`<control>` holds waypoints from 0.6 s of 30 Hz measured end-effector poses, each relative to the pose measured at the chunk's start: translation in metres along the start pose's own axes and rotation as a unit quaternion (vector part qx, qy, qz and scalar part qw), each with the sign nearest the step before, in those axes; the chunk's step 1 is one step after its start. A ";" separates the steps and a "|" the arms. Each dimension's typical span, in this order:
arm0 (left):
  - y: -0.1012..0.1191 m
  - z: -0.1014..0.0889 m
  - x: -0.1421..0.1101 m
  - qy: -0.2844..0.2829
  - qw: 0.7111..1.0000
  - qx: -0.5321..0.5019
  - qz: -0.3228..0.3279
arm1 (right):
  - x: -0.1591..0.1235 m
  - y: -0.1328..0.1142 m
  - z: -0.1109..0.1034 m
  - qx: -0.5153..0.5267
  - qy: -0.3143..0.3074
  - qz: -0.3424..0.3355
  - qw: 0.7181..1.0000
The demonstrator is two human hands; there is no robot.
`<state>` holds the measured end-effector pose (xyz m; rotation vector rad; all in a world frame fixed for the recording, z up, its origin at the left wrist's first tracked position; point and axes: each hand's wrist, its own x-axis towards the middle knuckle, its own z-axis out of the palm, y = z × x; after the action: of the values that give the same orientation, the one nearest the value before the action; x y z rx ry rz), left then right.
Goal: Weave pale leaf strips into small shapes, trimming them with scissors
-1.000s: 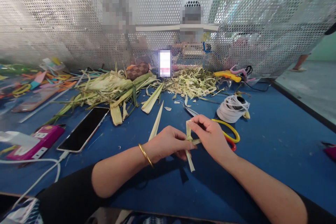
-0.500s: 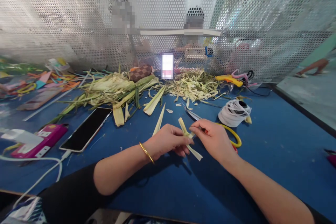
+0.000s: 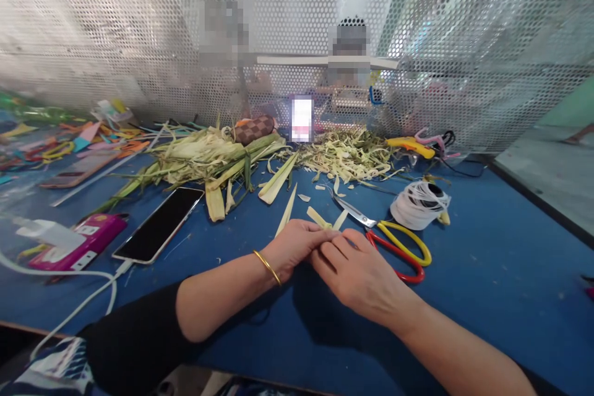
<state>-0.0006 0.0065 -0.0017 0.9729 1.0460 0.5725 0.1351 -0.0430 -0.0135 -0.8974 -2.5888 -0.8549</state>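
Close together over the blue table, both my hands are closed on a folded pale green leaf strip (image 3: 318, 218), which looks like corn husk. Two of its ends stick up in a V above my fingertips; the rest is hidden by the fingers. My left hand (image 3: 294, 247), with a gold bangle at the wrist, pinches it from the left. My right hand (image 3: 352, 269) grips it from the right, back of the hand upward. Just right of that hand lie scissors (image 3: 370, 221) with one red and one yellow handle. A narrow pointed leaf piece (image 3: 286, 209) rests behind my left hand.
Behind the scissors stands a white cord spool (image 3: 415, 207). Leaf heaps (image 3: 204, 154) and shredded scraps (image 3: 352, 158) line the mesh partition (image 3: 297, 12). To the left are a black-screened phone (image 3: 160, 223) on a cable and a magenta power strip (image 3: 88, 241).
My right hand has moved left and down, turning over to meet my left hand at the leaf strip. More of the scissors' handles now shows. The view has shifted slightly.
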 end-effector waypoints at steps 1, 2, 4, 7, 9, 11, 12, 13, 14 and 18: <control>0.001 0.000 -0.001 0.000 1.000 0.000 0.000 | 0.000 0.000 0.001 -0.005 0.004 0.008 1.000; 0.003 0.001 -0.001 0.002 1.000 0.000 0.002 | 0.000 0.000 0.001 -0.010 0.008 0.016 1.000; 0.005 0.001 -0.002 0.010 1.000 -0.005 0.003 | -0.001 -0.001 0.000 -0.016 0.014 0.026 0.999; 0.005 0.001 -0.002 0.012 1.000 -0.014 -0.002 | -0.001 -0.001 0.000 -0.023 0.030 0.034 0.999; 0.004 0.000 -0.001 0.000 1.000 -0.020 -0.006 | -0.002 -0.001 0.001 -0.026 0.048 0.040 0.998; 0.004 -0.002 -0.001 -0.027 0.999 -0.035 -0.004 | -0.003 -0.001 0.001 -0.026 0.065 0.053 0.996; 0.004 -0.003 -0.001 -0.045 0.998 -0.045 -0.002 | -0.004 0.000 0.001 -0.025 0.072 0.064 0.995; 0.006 -0.003 -0.002 -0.062 0.997 -0.055 0.000 | -0.004 0.002 0.001 -0.021 0.079 0.075 0.994; 0.007 -0.004 -0.002 -0.075 0.995 -0.061 0.003 | -0.005 0.003 0.000 -0.016 0.087 0.087 0.992; 0.011 -0.004 -0.004 -0.070 0.996 -0.048 0.022 | -0.005 0.006 -0.003 0.007 0.111 0.102 0.989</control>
<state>-0.0056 0.0099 0.0087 0.9383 0.8674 0.5773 0.1429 -0.0429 -0.0107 -0.9830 -2.2654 -0.8277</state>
